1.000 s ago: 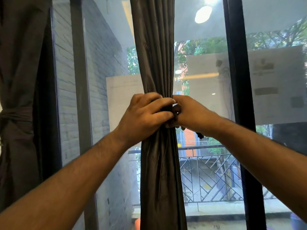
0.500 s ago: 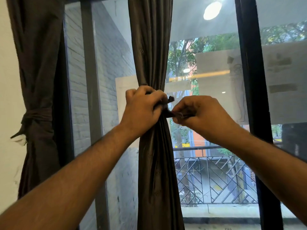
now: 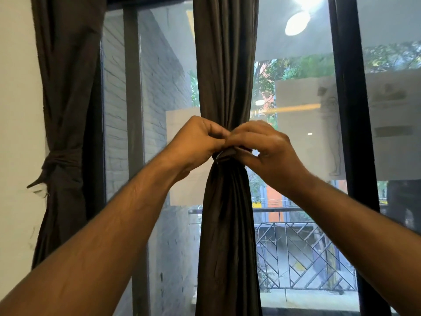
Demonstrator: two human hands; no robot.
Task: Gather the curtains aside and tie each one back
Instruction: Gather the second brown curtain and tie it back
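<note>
A dark brown curtain (image 3: 225, 65) hangs gathered into a narrow bunch in the middle of the window. A tie-back strip (image 3: 224, 154) of the same cloth wraps its waist. My left hand (image 3: 193, 142) pinches the strip from the left, and my right hand (image 3: 266, 147) pinches it from the right, fingertips meeting in front of the bunch. A second dark curtain (image 3: 66, 87) hangs at the left wall, cinched by a knotted tie (image 3: 60, 161).
Tall glass panes with dark frames (image 3: 348, 110) stand behind the curtains. A white wall (image 3: 18, 110) is at the far left. Outside are a grey brick wall (image 3: 159, 87) and a balcony railing (image 3: 296, 254).
My hands have come together over the tie-back, the right hand moving left onto the bunch. The view has shifted so more of the left curtain shows.
</note>
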